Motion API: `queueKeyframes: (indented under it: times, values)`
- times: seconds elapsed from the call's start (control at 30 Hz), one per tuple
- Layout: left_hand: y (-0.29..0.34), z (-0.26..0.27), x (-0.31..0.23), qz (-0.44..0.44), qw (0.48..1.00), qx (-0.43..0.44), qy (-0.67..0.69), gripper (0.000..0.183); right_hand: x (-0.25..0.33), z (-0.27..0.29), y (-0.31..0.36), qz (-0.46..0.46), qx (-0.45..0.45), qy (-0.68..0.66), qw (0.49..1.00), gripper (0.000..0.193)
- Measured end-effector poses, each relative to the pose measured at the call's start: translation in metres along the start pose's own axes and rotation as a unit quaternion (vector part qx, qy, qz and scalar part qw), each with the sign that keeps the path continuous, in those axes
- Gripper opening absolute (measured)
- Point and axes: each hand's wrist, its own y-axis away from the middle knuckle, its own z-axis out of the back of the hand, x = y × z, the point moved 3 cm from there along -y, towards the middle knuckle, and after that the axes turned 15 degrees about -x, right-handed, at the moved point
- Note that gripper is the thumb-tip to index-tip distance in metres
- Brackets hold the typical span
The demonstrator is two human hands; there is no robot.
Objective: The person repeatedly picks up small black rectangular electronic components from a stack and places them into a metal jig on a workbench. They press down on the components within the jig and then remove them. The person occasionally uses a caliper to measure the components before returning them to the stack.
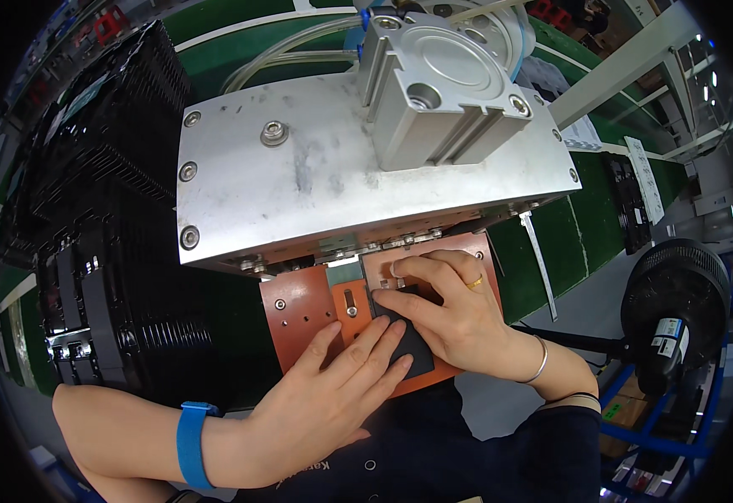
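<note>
Under the front edge of a silver metal press housing [324, 197] lies a reddish-orange fixture plate [295, 293] with screws and small holes. A dark grey flat block [418, 356] rests on its right half. My left hand [324, 407] lies with fingers stretched out, their tips over the plate and the block's left side. My right hand [459, 323] curls over the block's far end, its fingertips close together near the press opening. Whatever these fingers pinch is too small or too hidden to name.
A square pneumatic cylinder [442, 92] with clear hoses [291, 59] tops the housing. Black finned plastic parts [123, 293] are stacked at left on the green bench [236, 335]. A black round-headed device [677, 293] on an arm stands at right, near a thin metal strip [538, 264].
</note>
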Motion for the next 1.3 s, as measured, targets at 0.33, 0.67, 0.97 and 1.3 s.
queueKeyframes:
  times: [0.33, 0.67, 0.97, 1.3]
  values:
    - [0.002, 0.001, 0.001, 0.039, 0.998, -0.017, 0.05, 0.088, 0.013, 0.038, 0.019, -0.085, 0.073, -0.135, 0.985, 0.044]
    - [-0.002, 0.001, 0.015, 0.08, 0.993, -0.072, 0.049, 0.088, -0.002, 0.023, 0.015, -0.018, 0.055, -0.08, 0.995, 0.037]
    - [-0.004, 0.002, 0.018, 0.078, 0.995, -0.049, 0.035, 0.086, -0.003, 0.021, 0.011, -0.014, 0.062, -0.082, 0.995, 0.035]
    - [-0.006, 0.006, 0.018, 0.075, 0.996, -0.033, 0.025, 0.084, 0.008, 0.02, 0.007, 0.031, 0.077, -0.004, 0.997, 0.035]
